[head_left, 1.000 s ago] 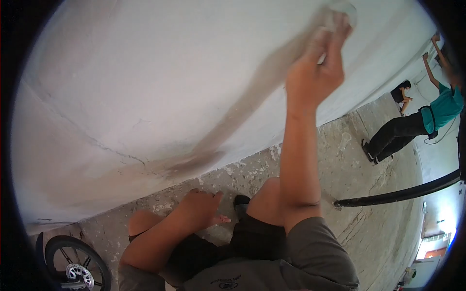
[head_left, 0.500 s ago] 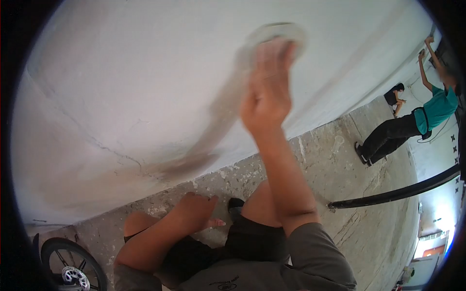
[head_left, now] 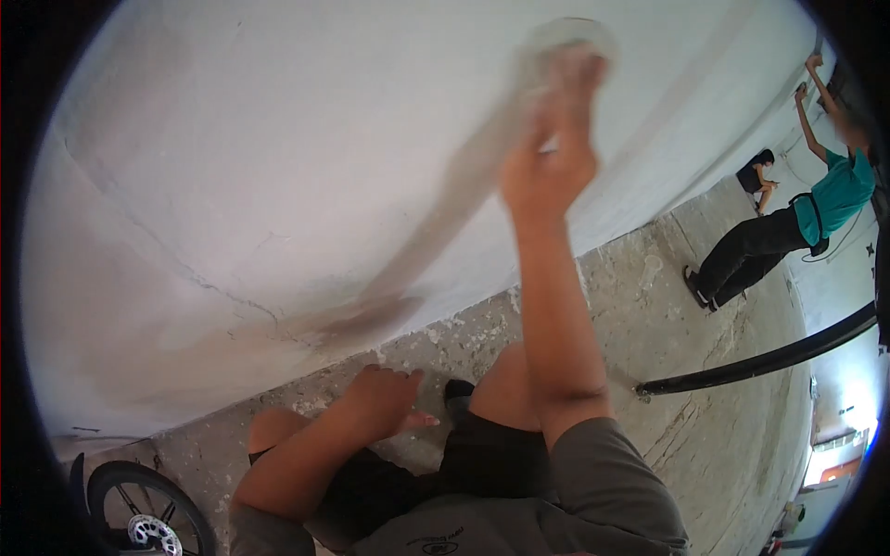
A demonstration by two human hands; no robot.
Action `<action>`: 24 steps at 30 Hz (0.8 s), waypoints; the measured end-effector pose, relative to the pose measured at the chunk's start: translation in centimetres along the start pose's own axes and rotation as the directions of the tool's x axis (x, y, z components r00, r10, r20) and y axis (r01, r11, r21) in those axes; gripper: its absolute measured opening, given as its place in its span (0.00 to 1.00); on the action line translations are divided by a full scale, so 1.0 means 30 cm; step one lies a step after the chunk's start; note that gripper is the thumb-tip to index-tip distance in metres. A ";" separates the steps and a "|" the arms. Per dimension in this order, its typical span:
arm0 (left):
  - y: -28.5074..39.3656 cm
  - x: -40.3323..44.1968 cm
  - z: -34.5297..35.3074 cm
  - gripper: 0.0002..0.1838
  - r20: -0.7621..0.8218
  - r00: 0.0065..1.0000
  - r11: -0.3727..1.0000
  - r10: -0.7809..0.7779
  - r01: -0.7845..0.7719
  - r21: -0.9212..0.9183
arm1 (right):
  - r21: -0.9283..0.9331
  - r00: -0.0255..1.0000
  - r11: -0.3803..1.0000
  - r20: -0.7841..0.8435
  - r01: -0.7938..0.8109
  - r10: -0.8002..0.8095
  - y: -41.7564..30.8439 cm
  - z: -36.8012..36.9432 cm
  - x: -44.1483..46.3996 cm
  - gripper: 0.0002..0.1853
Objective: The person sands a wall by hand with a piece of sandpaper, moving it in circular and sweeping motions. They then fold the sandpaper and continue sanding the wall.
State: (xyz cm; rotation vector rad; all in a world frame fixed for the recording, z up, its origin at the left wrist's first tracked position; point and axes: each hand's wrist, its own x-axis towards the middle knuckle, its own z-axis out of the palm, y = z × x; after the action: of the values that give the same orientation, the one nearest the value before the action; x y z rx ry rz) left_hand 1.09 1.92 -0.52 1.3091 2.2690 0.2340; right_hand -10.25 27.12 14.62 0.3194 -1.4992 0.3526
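Fingers [head_left: 582,76] of the right hand [head_left: 551,176] are together, closed on a pale round thing [head_left: 538,48] up against the white wall [head_left: 278,139]. Everything's pretty blurry up there, so can't really tell what it's made of. There's a little gap between thumb and fingers lower down, and the arm's shadow runs down the wall toward the floor [head_left: 649,334]. Left hand [head_left: 382,400] is just hanging over by the knees, nothing in it as far as it shows, fingers loosely curled with the thumb apart from them. Wall's got a crack [head_left: 209,283] low on the left, with brownish staining near the bottom. Farther out: black wheel [head_left: 113,477] at bottom left, black pole [head_left: 760,361] off to the right, a person in a teal top [head_left: 839,195] with both arms raised, and another person [head_left: 756,176] sitting way back.
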 end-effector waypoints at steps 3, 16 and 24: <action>0.010 -0.003 -0.012 0.39 -0.049 0.998 0.998 0.037 -0.035 0.044 | -0.090 0.975 0.973 -0.087 -0.213 0.205 0.064 -0.016 -0.027 0.21; -0.016 -0.032 -0.037 0.42 -0.122 0.993 1.000 -0.007 0.007 -0.004 | -0.046 0.978 0.979 -0.083 -0.197 0.193 0.070 -0.033 -0.069 0.22; 0.004 -0.009 -0.029 0.41 -0.127 0.991 0.999 0.036 -0.035 0.006 | -0.045 0.987 0.986 0.002 -0.157 0.158 0.079 -0.073 -0.072 0.19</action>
State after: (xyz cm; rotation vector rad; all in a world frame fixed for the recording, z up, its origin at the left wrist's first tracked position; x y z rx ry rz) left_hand 0.85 1.84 0.38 1.3728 2.3535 0.3349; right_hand -9.33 30.13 12.35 0.1665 -1.5400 0.4432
